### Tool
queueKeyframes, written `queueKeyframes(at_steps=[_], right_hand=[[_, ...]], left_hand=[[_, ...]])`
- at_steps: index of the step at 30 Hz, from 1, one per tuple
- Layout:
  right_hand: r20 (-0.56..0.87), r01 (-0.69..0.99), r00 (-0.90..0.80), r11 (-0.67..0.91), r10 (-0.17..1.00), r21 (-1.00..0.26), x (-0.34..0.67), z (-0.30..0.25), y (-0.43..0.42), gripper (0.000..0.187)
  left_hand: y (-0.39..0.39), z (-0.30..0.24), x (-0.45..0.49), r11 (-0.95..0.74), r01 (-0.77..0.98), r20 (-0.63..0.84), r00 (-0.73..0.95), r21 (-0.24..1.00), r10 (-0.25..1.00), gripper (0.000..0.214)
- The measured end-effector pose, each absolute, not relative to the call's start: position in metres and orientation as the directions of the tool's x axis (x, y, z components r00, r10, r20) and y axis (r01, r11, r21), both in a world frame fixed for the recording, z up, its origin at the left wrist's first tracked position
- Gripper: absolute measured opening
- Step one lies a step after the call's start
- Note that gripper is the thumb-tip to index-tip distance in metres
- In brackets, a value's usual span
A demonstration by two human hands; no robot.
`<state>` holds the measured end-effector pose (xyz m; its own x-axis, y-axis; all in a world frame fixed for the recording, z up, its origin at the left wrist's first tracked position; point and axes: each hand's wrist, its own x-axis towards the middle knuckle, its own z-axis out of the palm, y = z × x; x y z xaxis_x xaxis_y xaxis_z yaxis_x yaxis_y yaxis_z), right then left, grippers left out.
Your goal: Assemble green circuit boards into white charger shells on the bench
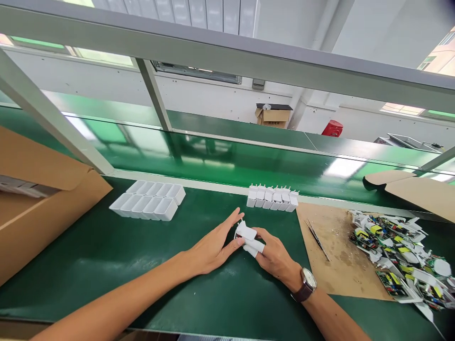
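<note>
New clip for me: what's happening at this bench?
A person's right hand holds a small white assembly above the green work surface; the left hand is right beside it, fingers spread. Beyond stand open white cases and, right of those, white cases with parts protruding. Tweezers lie on a brown board near heaped circuit boards.

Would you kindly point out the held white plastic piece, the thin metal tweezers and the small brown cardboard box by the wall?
White plastic piece [247,232]: head view, upper panel.
Thin metal tweezers [317,240]: head view, middle length.
Small brown cardboard box [275,117]: head view, front.
</note>
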<state>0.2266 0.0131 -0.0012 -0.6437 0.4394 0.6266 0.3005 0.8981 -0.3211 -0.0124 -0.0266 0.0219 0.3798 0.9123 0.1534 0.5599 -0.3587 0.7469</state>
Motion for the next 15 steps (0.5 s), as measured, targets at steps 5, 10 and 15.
queueKeyframes(at_steps=[5, 10, 15], right_hand=[[0.635, 0.308, -0.583, 0.861, 0.507, -0.406, 0.226, 0.002, 0.015, 0.035], [0.486, 0.418, -0.627, 0.789, 0.609, -0.450, 0.227, -0.011, 0.014, 0.027], [0.284, 0.585, -0.688, 0.742, 0.668, -0.329, 0.219, -0.011, 0.009, 0.035]], left_hand=[[-0.028, 0.023, -0.014, -0.404, 0.556, 0.179, 0.414, 0.726, 0.892, 0.087], [-0.038, 0.030, -0.007, -0.296, 0.611, 0.043, 0.393, 0.734, 0.919, 0.081], [-0.033, 0.027, -0.002, -0.287, 0.651, 0.143, 0.266, 0.703, 0.953, 0.076]])
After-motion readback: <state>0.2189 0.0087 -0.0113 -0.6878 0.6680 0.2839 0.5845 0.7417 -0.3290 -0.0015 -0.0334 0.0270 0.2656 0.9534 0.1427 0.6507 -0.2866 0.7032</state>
